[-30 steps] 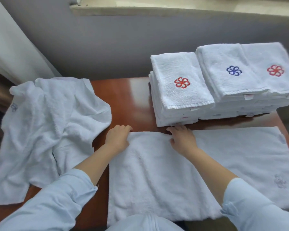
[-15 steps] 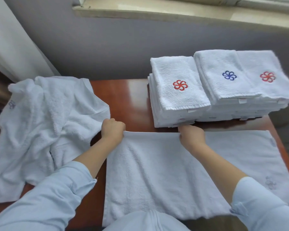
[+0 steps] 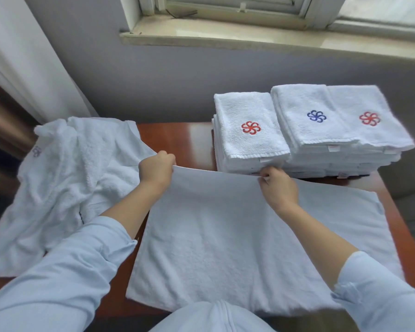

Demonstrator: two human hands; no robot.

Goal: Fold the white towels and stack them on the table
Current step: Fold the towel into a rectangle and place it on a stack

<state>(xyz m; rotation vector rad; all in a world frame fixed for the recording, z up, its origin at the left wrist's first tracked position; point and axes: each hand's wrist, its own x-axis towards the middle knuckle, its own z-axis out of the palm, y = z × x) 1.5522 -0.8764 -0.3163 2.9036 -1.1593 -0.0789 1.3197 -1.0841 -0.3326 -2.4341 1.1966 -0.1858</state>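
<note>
One towel [image 3: 225,236] lies spread across the near part of the table [image 3: 177,140], straight in front of me, and both hands hold it by its far edge. My left hand [image 3: 156,171] is closed round the far left corner, and my right hand [image 3: 277,188] pinches the same edge about midway along, just beside the foot of the folded stack [image 3: 247,140]. Between the two grips the edge is raised off the wood; to the right of my right hand the cloth lies flat. I judge this to be the first fold of this towel. The next move, I think, is to carry the lifted edge toward my body and lay it on the near edge, with both grips level so the hems meet square. The unheld right stretch may lag or crease. Beyond it, a wider stack [image 3: 333,130] sits further right, and a rumpled heap of unfolded towels [image 3: 77,178] waits on the left
</note>
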